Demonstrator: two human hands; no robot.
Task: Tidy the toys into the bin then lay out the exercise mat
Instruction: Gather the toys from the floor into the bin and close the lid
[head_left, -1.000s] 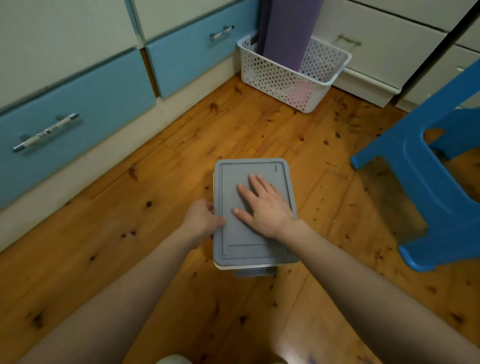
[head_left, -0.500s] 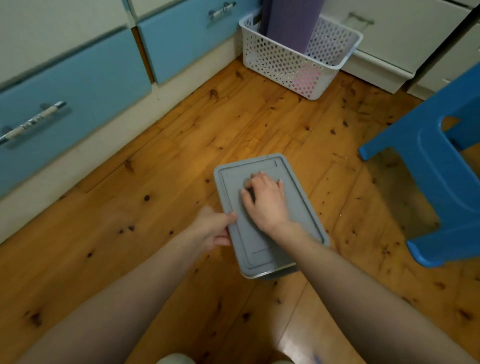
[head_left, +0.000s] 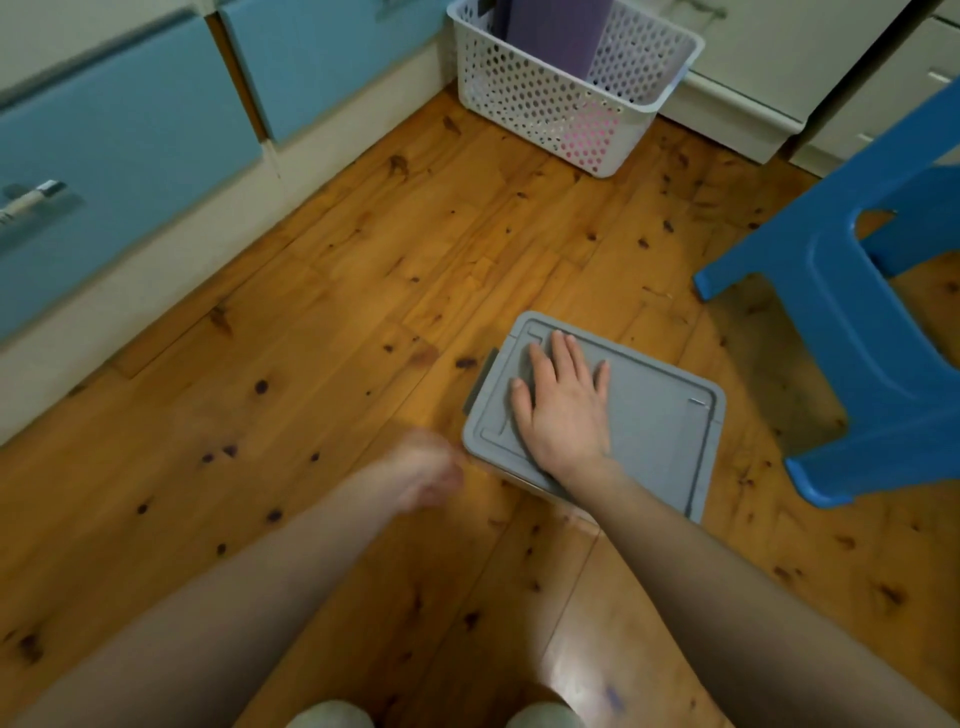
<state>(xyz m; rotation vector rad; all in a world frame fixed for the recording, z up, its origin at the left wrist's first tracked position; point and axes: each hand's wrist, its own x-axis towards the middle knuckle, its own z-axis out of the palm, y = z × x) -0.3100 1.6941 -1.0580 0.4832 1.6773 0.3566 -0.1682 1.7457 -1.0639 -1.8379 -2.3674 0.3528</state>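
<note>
My right fingers (head_left: 563, 353) lie straight and slightly spread, flat on the grey lid (head_left: 660, 431), gripping nothing; the palm of the right hand (head_left: 563, 410) presses on the lid's left half. The lid sits shut on the toy bin (head_left: 524, 480), of which I see only a pale strip of wall under the near edge and a grey latch on the left side. The bin stands on the wooden floor (head_left: 337, 322), right of centre and turned at an angle.

My left hand (head_left: 426, 475) is a blur just left of the bin's near corner, apart from it. I cannot tell how its fingers lie.

Far off, a white perforated basket (head_left: 524, 98) holds the purple exercise mat (head_left: 561, 36), rolled and upright, with something pink showing through the holes. A blue plastic stool (head_left: 852, 322) stands near the bin on the right. Blue drawers (head_left: 119, 150) run along the left.
</note>
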